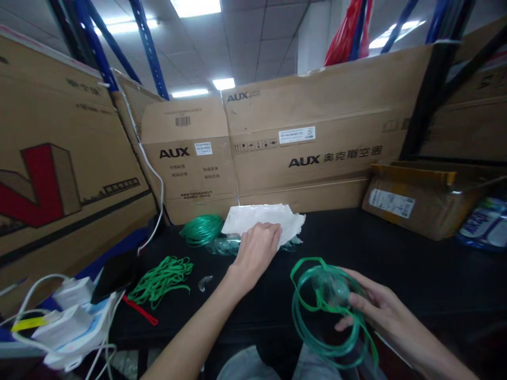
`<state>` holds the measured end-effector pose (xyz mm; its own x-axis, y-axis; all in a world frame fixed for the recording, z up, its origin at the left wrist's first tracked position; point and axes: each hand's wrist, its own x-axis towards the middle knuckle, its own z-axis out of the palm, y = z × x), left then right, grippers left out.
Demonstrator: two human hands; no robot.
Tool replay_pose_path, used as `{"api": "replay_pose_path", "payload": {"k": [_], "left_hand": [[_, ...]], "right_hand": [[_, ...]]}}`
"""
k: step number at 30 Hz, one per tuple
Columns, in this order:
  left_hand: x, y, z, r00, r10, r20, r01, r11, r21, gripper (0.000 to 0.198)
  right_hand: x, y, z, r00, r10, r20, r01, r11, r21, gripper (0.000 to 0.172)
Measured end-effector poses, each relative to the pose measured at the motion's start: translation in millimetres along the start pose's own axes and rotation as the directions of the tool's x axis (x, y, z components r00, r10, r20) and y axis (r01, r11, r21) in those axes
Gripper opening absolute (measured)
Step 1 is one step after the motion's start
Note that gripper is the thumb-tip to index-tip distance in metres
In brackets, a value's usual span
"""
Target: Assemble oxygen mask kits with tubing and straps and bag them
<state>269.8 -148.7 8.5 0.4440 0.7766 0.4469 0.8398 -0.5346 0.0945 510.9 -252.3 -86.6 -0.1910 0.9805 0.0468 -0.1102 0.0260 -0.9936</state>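
My left hand (257, 250) reaches forward across the black table (396, 264) and its curled fingers rest on a white crinkled paper-backed pouch (263, 220). Whether they grip the pouch is unclear. Under the pouch lies clear plastic wrapping (224, 245). My right hand (376, 311) holds a clear plastic mask with a coil of green tubing (328, 311) looped around it, near the table's front edge. A second coil of green tubing (202, 229) lies left of the pouch.
A bundle of green elastic bands (162, 278) and a red strip (140, 311) lie at the left. White adapters and cables (67, 322) sit at the far left edge. Big AUX cardboard boxes (309, 142) wall the back. An open carton (423, 198) stands at the right.
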Motion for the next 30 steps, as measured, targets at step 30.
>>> {"api": "replay_pose_path", "payload": {"k": [30], "left_hand": [[-79, 34, 36.5, 0.926, 0.260, -0.273, -0.344, 0.878, -0.331, 0.027]], "right_hand": [[-17, -15, 61, 0.914, 0.062, -0.400, -0.074, 0.997, -0.013, 0.089]]}}
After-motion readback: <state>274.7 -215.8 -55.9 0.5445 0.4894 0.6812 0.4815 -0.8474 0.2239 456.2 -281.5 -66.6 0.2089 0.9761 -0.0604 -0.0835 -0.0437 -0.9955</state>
